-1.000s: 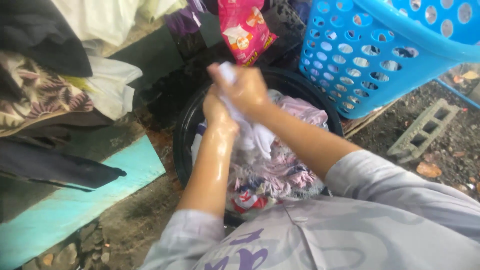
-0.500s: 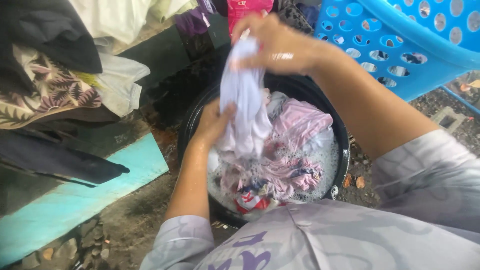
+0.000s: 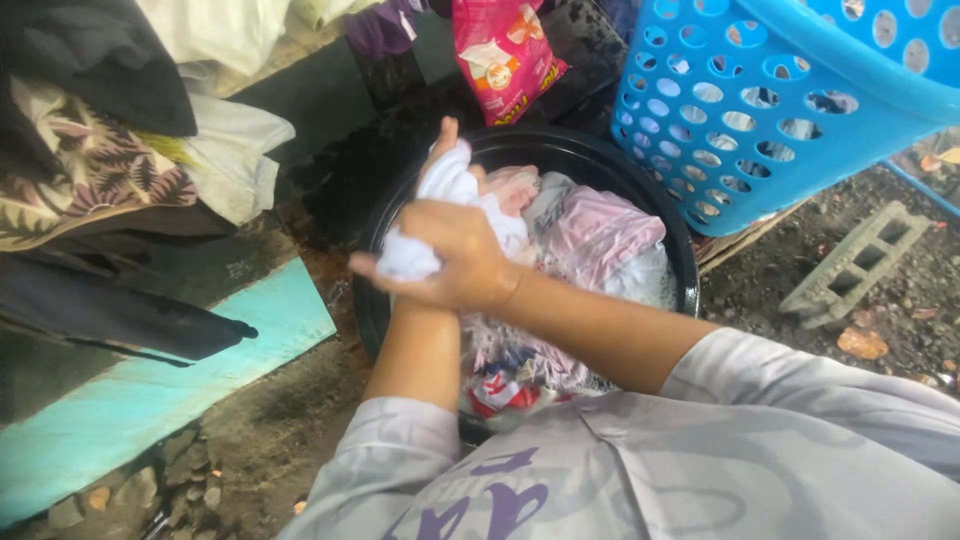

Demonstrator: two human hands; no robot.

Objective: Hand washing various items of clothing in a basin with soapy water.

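Wring the white cloth (image 3: 440, 215) firmly over the black basin (image 3: 600, 165), right hand (image 3: 455, 255) clenched around it, left hand (image 3: 445, 150) gripping underneath, keeping drips inside.

- Right hand (image 3: 455, 262) crossed over the left, fingers curled tight, knuckles up, thumb stuck out toward the left edge of view.
- Left hand (image 3: 447, 150) mostly hidden beneath, only fingertips poking up past the right hand.
- Left forearm bare, rising straight from a pale sleeve at the elbow.
- Right forearm bare, slanting in from the lower right, sleeve bunched above the elbow.
- Both wrists pressed close together.
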